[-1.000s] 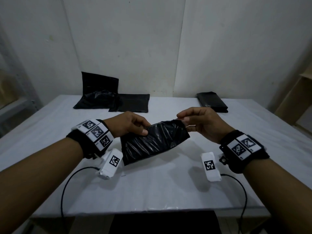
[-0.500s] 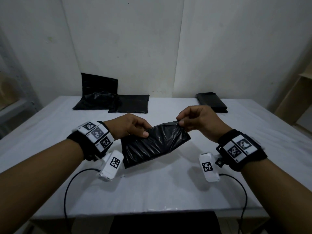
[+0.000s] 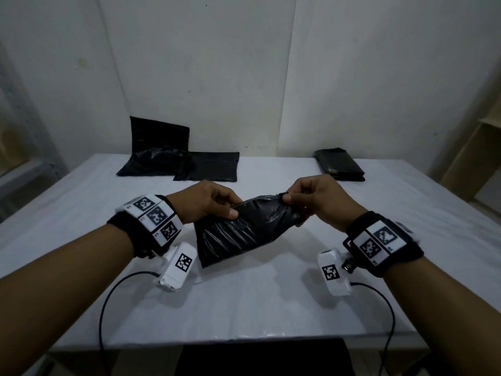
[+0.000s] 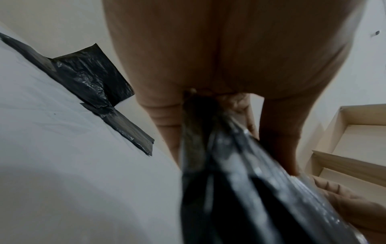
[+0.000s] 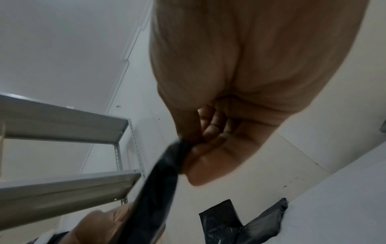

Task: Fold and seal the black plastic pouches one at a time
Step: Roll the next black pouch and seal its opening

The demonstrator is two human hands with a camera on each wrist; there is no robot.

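Both hands hold one black pouch (image 3: 238, 230) up off the white table (image 3: 257, 302), near-centre. Left hand (image 3: 206, 203) pinches its top-left edge, thumb on front, fingers curled behind. Right hand (image 3: 317, 199) pinches the top-right corner betw. thumb and forefinger, held a bit higher, so the top edge slopes up to the right. Pouch body hangs crumpled, lower corner pointing near-left.

Far left: loose black pouches (image 3: 173, 156) lie in an overlapping heap, one leaning on the wall. Far right: a neat stack of folded pouches (image 3: 339, 165), well apart from the heap. Grey metal shelving (image 5: 69, 148) shows in right wrist view.
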